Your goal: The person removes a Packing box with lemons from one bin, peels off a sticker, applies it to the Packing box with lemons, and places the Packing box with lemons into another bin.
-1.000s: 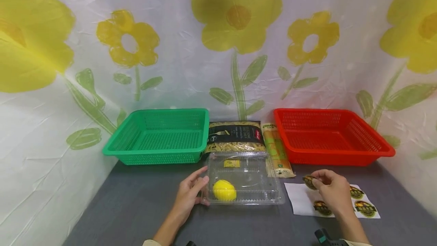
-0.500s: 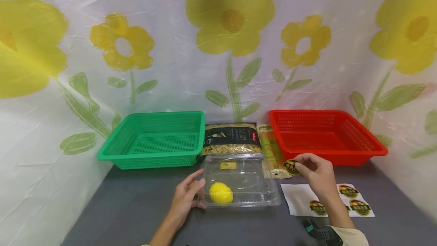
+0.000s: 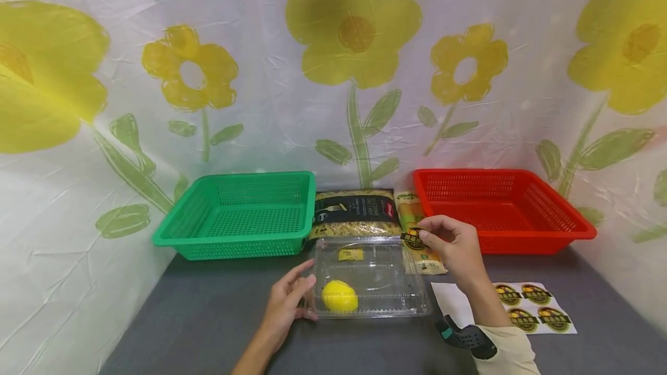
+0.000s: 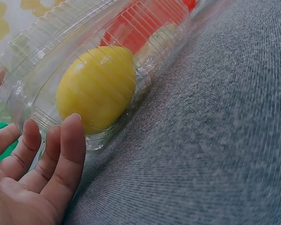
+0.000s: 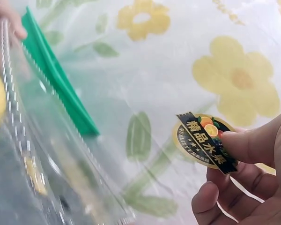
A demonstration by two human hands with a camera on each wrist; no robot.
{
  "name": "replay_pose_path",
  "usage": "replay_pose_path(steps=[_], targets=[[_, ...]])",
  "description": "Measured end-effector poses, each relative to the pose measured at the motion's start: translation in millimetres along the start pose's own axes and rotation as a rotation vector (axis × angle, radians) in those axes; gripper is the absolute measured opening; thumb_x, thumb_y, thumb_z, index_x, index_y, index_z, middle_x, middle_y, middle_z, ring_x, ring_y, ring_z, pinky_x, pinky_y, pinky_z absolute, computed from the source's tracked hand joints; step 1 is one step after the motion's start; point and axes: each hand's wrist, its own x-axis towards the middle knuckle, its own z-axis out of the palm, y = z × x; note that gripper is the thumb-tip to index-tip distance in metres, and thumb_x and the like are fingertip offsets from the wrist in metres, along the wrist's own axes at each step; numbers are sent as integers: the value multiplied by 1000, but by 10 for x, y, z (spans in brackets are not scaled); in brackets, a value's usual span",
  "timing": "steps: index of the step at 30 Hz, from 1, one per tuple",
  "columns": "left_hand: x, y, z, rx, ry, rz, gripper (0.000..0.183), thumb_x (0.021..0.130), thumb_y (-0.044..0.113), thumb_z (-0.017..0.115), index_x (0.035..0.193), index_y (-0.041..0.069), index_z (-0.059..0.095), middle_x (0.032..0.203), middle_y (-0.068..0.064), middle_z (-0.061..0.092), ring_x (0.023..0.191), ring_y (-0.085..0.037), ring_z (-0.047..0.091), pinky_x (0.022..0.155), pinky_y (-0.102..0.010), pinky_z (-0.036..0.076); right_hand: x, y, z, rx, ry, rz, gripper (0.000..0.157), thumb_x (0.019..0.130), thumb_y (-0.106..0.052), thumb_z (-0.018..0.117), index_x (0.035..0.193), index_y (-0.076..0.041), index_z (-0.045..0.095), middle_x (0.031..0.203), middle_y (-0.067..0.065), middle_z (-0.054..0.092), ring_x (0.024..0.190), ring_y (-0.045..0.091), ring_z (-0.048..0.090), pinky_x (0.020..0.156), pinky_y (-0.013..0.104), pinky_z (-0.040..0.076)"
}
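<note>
A clear plastic clamshell box [image 3: 383, 282] with its lid down lies on the dark tabletop. Through its wall show a yellow lemon-like fruit [image 4: 98, 89] at the near left corner and a small yellow packet [image 3: 351, 254] further back. Against the box's left side rests my left hand [image 3: 285, 300], its fingers loosely bent and not wrapped around anything. Between thumb and fingers my right hand [image 3: 455, 247] pinches a round black-and-gold sticker [image 5: 203, 140] with a fruit picture. That hand is raised over the far right of the box, in front of a noodle pack.
Behind the box lies a pasta bag [image 3: 356, 213], with the noodle pack [image 3: 429, 262] beside it. A green basket [image 3: 234, 245] stands at back left, a red basket [image 3: 526, 242] at back right. A white sticker sheet [image 3: 560, 305] with several stickers lies at right.
My right hand has lifted away from the sticker sheet and moved left and up with the sticker, toward the box. My left hand has stayed at the box's left side.
</note>
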Motion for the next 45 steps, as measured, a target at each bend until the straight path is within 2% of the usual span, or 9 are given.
replay_pose_path(steps=[6,12,17,19,26,31,40,45], targets=[[-4,20,-6,-3,-2,-1,59,98,34,68,149,11,49,78,-7,57,61,-19,60,56,-45,62,41,-34,230,103,-60,-18,9,91,2,72,99,6,72,85,11,68,68,19,61,59,29,59],[-19,14,2,-2,-16,0,57,100,33,66,150,11,48,76,-7,57,61,-20,60,57,-45,62,39,-34,428,97,-122,20,9,88,6,73,97,5,73,88,19,69,68,16,62,59,32,59],[-12,5,-1,6,-12,3,58,100,33,66,150,11,48,77,-7,57,61,-19,60,57,-46,62,57,-7,541,87,-153,53,9,87,6,74,96,5,74,89,18,72,70,15,64,60,32,60],[-8,5,-4,7,-11,8,58,100,33,66,150,11,48,78,-7,57,60,-19,59,57,-46,62,65,16,584,73,-162,65,9,88,5,74,97,3,75,90,17,73,71,16,64,61,36,61],[-2,14,-6,26,-14,18,60,99,34,66,150,10,47,80,-7,56,60,-18,59,57,-49,62,55,107,736,19,-210,62,11,87,5,75,98,2,75,89,17,73,66,17,61,56,27,55],[-2,5,2,33,5,7,58,98,34,68,149,12,50,82,-7,57,62,-18,58,57,-49,62,28,181,812,-13,-265,34,12,88,2,75,100,2,75,89,15,72,67,20,60,55,27,52],[-7,3,6,35,2,6,56,99,31,68,148,12,50,76,-7,57,62,-19,58,54,-45,61,15,231,862,-103,-254,55,10,85,4,77,92,-4,77,84,7,73,69,17,61,57,25,53],[0,10,13,35,4,14,56,98,31,69,147,12,51,75,-7,57,62,-19,58,53,-43,61,14,252,882,-214,-246,49,13,84,2,79,91,-10,77,82,-1,71,69,15,59,58,26,52]])
